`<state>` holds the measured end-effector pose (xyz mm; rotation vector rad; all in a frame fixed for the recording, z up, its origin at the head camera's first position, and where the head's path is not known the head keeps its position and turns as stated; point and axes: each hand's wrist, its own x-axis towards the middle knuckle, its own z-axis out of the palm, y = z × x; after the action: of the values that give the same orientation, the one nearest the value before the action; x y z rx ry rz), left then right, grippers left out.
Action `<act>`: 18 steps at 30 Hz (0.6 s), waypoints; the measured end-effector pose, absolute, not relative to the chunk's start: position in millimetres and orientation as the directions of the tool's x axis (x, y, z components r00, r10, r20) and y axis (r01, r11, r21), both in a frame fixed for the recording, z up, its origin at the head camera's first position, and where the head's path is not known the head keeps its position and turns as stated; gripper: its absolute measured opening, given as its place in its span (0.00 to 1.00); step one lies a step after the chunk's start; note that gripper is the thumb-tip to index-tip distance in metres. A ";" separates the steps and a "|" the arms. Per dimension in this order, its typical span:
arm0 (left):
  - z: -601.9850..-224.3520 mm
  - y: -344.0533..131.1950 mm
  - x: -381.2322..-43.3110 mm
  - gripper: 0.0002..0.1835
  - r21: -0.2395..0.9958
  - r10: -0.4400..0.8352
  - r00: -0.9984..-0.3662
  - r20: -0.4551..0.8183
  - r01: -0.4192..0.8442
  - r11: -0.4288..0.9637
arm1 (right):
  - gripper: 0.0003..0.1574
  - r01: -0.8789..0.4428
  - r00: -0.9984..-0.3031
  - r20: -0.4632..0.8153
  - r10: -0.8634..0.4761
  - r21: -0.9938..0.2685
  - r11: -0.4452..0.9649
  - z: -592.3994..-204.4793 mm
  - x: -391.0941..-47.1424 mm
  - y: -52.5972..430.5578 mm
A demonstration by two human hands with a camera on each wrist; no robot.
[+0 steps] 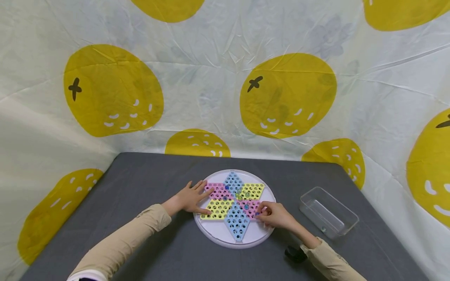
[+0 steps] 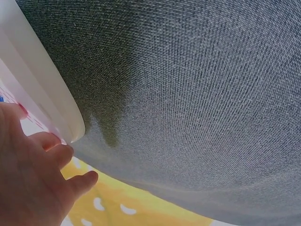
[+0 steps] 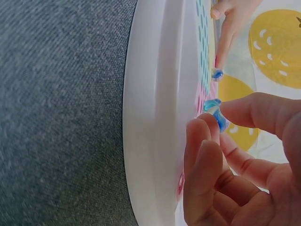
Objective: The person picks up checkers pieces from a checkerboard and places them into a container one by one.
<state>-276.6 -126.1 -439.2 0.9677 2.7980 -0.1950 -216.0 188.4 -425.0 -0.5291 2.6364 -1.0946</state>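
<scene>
A round white Chinese checkers board (image 1: 216, 236) carries a pink, yellow and blue star of holes. My left hand (image 1: 191, 198) rests at its left edge with the fingers spread; the left wrist view shows the fingertips along the rim. At the right pink section, my right hand (image 1: 277, 216) pinches a blue glass marble (image 3: 222, 123) between thumb and fingers. Just beyond it shows a teal marble (image 1: 246, 207). Several other marbles sit near the star's middle, among them a blue marble (image 1: 227, 187) and a green marble (image 1: 247, 194).
Right of the board stands a clear plastic box (image 1: 346, 225) with a greenish marble (image 1: 324, 229) inside. A small black object (image 1: 295, 254) lies by the right wrist. Dark grey cloth (image 1: 158, 171) covers the table, and a fruit-print curtain (image 1: 204, 97) hangs behind.
</scene>
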 end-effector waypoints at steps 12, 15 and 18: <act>-437.1 -124.3 -276.6 0.46 -0.056 0.600 -0.773 -0.204 0.621 0.782 | 0.09 -0.248 -0.918 -0.056 -0.394 -0.693 0.677 -421.9 -212.7 196.4; -436.9 -124.5 -276.6 0.46 -0.055 0.603 -0.772 -0.199 0.623 0.780 | 0.09 -0.246 -0.919 -0.055 -0.390 -0.694 0.677 -422.3 -213.3 199.8; -436.9 -124.8 -276.3 0.46 -0.057 0.606 -0.772 -0.194 0.625 0.778 | 0.10 -0.240 -0.919 -0.059 -0.389 -0.699 0.674 -421.6 -213.9 202.7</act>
<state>-276.3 -124.8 -436.9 0.9785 2.8054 -0.1770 -213.9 202.7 -421.6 -0.5107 2.6846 -1.0775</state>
